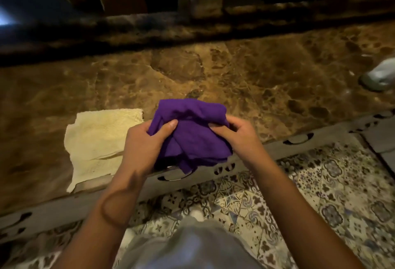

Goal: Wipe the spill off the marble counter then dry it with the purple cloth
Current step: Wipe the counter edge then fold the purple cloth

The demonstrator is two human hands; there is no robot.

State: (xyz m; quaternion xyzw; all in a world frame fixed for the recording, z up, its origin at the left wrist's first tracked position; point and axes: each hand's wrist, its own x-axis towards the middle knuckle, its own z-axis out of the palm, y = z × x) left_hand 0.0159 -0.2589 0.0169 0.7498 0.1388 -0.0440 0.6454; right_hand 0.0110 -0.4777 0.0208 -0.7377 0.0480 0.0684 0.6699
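Note:
A bunched purple cloth [192, 132] hangs just above the front edge of the brown marble counter [235, 76]. My left hand [145, 142] grips its left side, thumb on top. My right hand [237, 134] pinches its right side. A cream terry cloth [98, 140] lies flat on the counter to the left of my hands, one corner drooping over the front edge. No wet spill shows clearly on the marble in this dim light.
A raised dark marble ledge [192, 27] runs along the back of the counter. A pale object [380, 76] sits at the counter's right edge. The counter front [299, 142] has carved cut-outs. Patterned floor tiles [320, 194] lie below.

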